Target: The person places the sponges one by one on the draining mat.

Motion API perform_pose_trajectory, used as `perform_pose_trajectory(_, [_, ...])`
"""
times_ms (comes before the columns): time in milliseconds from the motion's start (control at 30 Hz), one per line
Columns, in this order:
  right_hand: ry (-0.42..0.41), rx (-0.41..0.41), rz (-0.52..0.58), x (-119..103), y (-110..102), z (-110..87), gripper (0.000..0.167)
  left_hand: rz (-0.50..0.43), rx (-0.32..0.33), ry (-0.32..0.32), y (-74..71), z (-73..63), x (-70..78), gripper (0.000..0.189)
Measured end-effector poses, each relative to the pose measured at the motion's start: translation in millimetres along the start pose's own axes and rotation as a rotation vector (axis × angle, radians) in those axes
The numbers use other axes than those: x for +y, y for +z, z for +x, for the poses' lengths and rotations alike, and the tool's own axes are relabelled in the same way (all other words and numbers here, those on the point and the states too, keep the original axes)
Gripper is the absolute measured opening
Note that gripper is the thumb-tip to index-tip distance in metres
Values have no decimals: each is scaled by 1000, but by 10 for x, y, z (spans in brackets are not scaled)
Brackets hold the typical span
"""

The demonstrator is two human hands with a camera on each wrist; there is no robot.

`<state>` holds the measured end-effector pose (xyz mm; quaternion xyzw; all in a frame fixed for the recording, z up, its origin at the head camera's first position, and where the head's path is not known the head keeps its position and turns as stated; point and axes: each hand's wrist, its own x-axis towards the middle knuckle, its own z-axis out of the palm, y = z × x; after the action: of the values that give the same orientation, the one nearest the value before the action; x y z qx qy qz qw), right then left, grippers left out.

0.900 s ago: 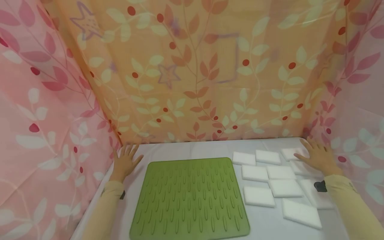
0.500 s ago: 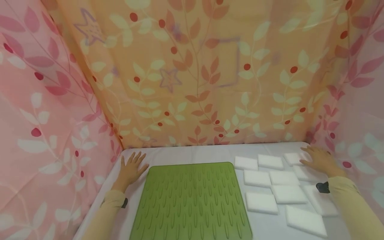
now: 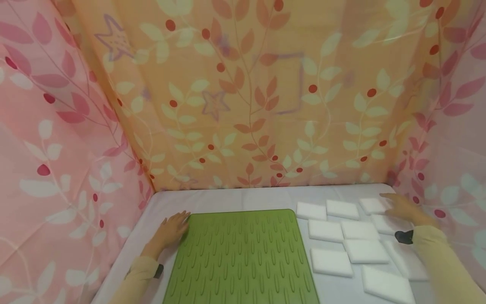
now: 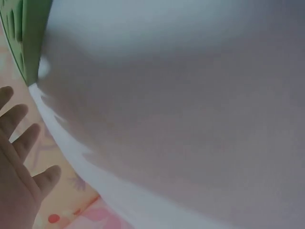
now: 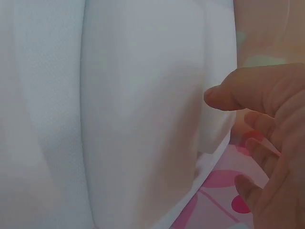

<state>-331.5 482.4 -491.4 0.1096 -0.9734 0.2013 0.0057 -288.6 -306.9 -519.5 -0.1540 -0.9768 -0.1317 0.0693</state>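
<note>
The head view's bottom edge cuts off the near end of the green mat (image 3: 243,257) and a corner of the nearest white block (image 3: 386,283), while the right hand (image 3: 408,210) hides part of the rightmost back block (image 3: 371,206) and the right sleeve (image 3: 442,257) covers part of the slanted block (image 3: 405,261). The left hand (image 4: 16,171) runs off its wrist view's left edge, and whether it touches the mat cannot be told; the right wrist view's white shapes (image 5: 52,95) are blurred
</note>
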Motion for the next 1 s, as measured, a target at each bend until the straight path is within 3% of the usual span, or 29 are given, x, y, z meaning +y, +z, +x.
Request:
perform_pose_trajectory(100, [-18,-3,18,21,44,20,58,-29,-33,-6,16,-35,37,46])
perform_pose_trajectory(233, [-55,6,-21,25,78,54,54,-35,-30,17,31,-67,60,46])
perform_pose_trajectory(467, [26,-70,-66,-81,52,111,53,-44,-4,53,67,-119,50,51])
perform_pose_trajectory(600, [10,-80,-117,-139,53,119,54,-66,19,75,78,-145,53,51])
perform_pose_trajectory(1000, [-15,-84,-214,-163,79,198,55,-82,5,14,29,-137,116,49])
